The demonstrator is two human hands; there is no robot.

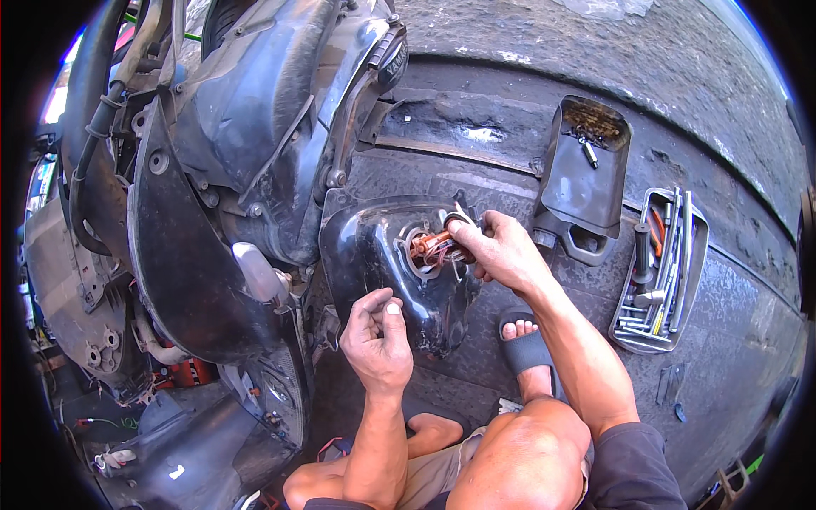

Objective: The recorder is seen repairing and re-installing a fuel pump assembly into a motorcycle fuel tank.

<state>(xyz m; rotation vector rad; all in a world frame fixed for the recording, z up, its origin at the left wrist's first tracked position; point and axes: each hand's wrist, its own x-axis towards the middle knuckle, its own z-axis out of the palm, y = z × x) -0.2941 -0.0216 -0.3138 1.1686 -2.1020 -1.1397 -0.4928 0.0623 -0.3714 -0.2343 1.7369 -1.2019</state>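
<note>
A glossy black metal tank (pixel 365 263) lies on the dark ground, its round opening near the middle. My right hand (pixel 497 255) grips a fuel pump assembly (pixel 429 246) with orange body and wires, partly inside that opening; its lower part is hidden. My left hand (pixel 378 340) is closed at the tank's lower-left edge, fingers curled with thumb against them; whether it holds anything is hidden.
A dismantled black scooter (pixel 238 136) fills the left. At right are a cut plastic container (pixel 582 195) with small metal parts and an oblong tray (pixel 622 340) of tools. My sandalled foot (pixel 523 357) is below the tank; a rough concrete step (pixel 629 34) runs behind.
</note>
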